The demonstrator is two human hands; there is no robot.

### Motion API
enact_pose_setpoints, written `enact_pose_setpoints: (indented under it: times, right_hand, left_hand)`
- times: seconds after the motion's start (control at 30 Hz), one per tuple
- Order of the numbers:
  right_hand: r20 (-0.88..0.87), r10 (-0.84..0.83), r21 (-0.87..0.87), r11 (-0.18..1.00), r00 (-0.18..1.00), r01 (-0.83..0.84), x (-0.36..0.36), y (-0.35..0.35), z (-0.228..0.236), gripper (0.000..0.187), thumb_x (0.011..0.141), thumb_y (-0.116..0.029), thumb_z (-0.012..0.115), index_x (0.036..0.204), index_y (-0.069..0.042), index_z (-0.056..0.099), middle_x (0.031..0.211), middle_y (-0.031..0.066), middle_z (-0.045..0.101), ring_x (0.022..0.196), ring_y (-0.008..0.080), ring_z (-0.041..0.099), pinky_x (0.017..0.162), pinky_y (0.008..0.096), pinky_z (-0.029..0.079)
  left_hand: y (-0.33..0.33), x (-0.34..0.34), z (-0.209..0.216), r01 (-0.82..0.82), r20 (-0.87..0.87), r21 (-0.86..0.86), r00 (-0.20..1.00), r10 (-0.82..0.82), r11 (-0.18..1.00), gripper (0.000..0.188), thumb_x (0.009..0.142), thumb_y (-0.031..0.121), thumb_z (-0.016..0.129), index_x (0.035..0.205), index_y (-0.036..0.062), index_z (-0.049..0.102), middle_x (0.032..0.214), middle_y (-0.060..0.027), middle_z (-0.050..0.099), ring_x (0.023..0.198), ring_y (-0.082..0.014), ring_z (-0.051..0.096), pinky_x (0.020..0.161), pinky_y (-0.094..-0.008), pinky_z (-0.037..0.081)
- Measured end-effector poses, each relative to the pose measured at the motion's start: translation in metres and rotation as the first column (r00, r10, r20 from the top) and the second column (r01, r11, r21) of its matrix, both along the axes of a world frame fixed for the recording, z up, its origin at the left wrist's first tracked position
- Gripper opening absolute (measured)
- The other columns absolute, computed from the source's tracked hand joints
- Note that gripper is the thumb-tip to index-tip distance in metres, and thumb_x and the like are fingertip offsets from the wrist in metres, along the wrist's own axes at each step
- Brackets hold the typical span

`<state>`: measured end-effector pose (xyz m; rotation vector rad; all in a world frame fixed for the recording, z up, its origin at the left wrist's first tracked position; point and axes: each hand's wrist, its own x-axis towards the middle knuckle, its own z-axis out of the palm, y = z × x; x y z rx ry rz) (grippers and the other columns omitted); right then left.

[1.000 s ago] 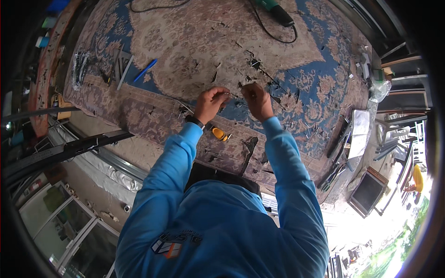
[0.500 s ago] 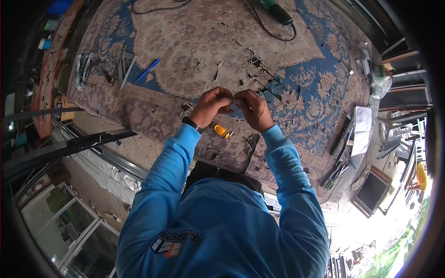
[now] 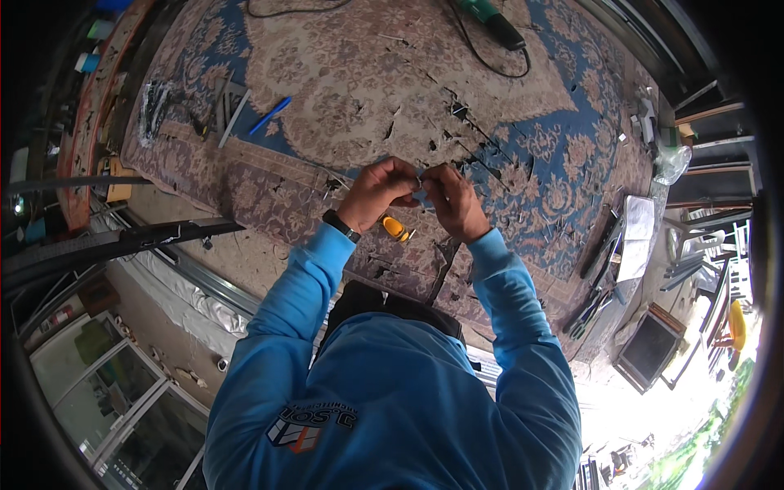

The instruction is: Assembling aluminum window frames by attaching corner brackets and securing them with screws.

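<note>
in the head view, the bare left hand (image 3: 378, 193), with a dark band at its wrist, and the bare right hand (image 3: 457, 203) meet above the blue and beige patterned carpet (image 3: 327, 90). thumbs and fingers are drawn into narrow pinches, tips touching or nearly so — whatever lies between them is too small and hidden to name, so i cannot tell whether either hand has hold of anything. the spot being worked is right there at the fingertips.

just below the left hand lies a short rounded yellow tool with a metal end (image 3: 395, 228), apart from both hands. a slim blue plastic pen-like stick (image 3: 270, 115) and a green and black corded power tool (image 3: 496, 23) lie farther off, untouched.

the fine handwork looks underway, not finished; nothing visible marks a completed part — how much is left cannot be judged.
</note>
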<state>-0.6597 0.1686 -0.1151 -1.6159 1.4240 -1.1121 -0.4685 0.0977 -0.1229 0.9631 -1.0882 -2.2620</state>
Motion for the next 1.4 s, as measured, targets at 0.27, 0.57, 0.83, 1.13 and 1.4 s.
enact_pose_setpoints:
  times: [0.27, 0.57, 0.83, 1.13, 1.4]
  right_hand:
    - [-0.035, -0.078, -0.057, 0.995, 0.996, 0.076, 0.01, 0.004, -0.009, 0.006, 0.096, -0.004, 0.053, 0.102, 0.0, 0.053, 0.089, 0.0189, 0.057, 0.081, 0.0395, 0.058, 0.07, 0.0429, 0.048]
    - [0.186, -0.284, 0.21, 0.947, 0.941, 0.244, 0.029, 0.01, -0.013, 0.01, 0.099, -0.01, 0.055, 0.098, 0.0, 0.055, 0.082, 0.0183, 0.061, 0.074, 0.0335, 0.061, 0.066, 0.0406, 0.047]
    - [0.262, -0.23, 0.207, 0.962, 0.937, 0.178, 0.017, 0.012, 0.01, 0.011, 0.093, -0.003, 0.065, 0.103, 0.002, 0.064, 0.089, 0.0135, 0.068, 0.082, 0.0179, 0.069, 0.07, 0.0293, 0.053]
    - [-0.19, -0.084, -0.099, 0.993, 0.978, 0.066, 0.006, 0.011, 0.038, 0.009, 0.087, -0.002, 0.066, 0.096, -0.002, 0.067, 0.089, 0.0138, 0.068, 0.078, 0.0305, 0.07, 0.065, 0.0362, 0.055]
    - [-0.138, -0.037, -0.052, 0.998, 0.99, 0.031, 0.003, 0.013, 0.042, 0.009, 0.089, -0.006, 0.065, 0.096, -0.001, 0.065, 0.089, 0.0156, 0.065, 0.08, 0.0358, 0.066, 0.068, 0.0414, 0.053]
  left_hand:
    - [0.018, -0.008, 0.009, -0.067, 0.105, -0.294, 0.989, 0.102, 0.953, 0.01, 0.092, 0.004, 0.065, 0.101, 0.0013, 0.062, 0.093, -0.0037, 0.067, 0.084, -0.0105, 0.067, 0.073, -0.027, 0.057]
    - [0.022, -0.014, -0.001, -0.077, 0.143, -0.67, 0.962, 0.231, 0.738, 0.015, 0.089, 0.001, 0.068, 0.103, 0.0021, 0.061, 0.09, -0.0056, 0.068, 0.083, -0.0089, 0.067, 0.069, -0.0249, 0.054]
    - [0.011, 0.004, 0.01, -0.067, 0.039, -0.356, 0.995, 0.087, 0.932, 0.019, 0.09, -0.001, 0.067, 0.107, 0.0008, 0.059, 0.095, -0.0028, 0.065, 0.087, -0.0095, 0.066, 0.077, -0.0254, 0.057]
    - [0.004, 0.011, 0.016, 0.071, 0.059, -0.398, 0.997, -0.051, 0.915, 0.022, 0.089, -0.004, 0.067, 0.109, 0.0004, 0.06, 0.098, -0.0038, 0.067, 0.09, -0.0105, 0.067, 0.08, -0.0263, 0.057]
    - [0.001, 0.007, 0.038, 0.133, 0.198, -0.701, 0.98, 0.012, 0.701, 0.022, 0.081, -0.007, 0.074, 0.099, 0.0014, 0.065, 0.096, -0.0039, 0.068, 0.088, -0.0102, 0.067, 0.073, -0.024, 0.056]
